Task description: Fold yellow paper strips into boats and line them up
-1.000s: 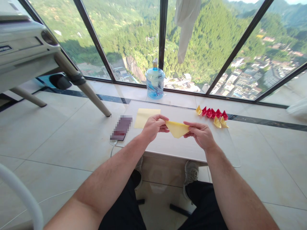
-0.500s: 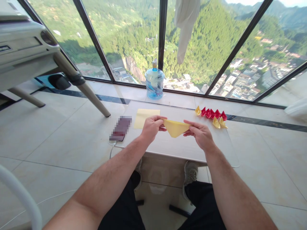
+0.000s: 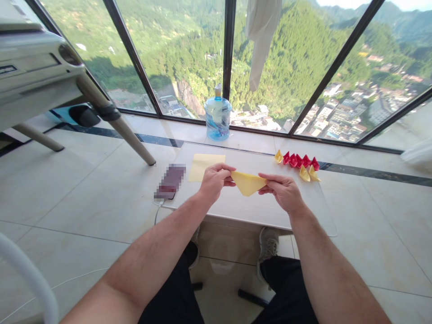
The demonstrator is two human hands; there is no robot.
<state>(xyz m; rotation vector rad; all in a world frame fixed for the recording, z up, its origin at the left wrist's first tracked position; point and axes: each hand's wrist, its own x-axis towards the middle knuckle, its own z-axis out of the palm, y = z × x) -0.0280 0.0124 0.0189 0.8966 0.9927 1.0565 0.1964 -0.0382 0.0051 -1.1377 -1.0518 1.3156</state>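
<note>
A piece of yellow folded paper is stretched between my two hands above the low white table. Its long folded edge lies on top and the body tapers downward to a blunt lower end. My left hand pinches the left corner between thumb and fingers. On the other side, my right hand grips the right corner the same way. Behind my left hand, a pale yellow sheet lies flat on the table, partly covered by that hand.
Folded red paper boats stand in a row at the table's far right, with yellow paper boats beside them. A phone with a white cable lies at the left edge. A blue water jug stands by the window.
The folded paper has dipped very slightly and tilted a little between my hands. Both hands keep their hold; all else stays in place.
</note>
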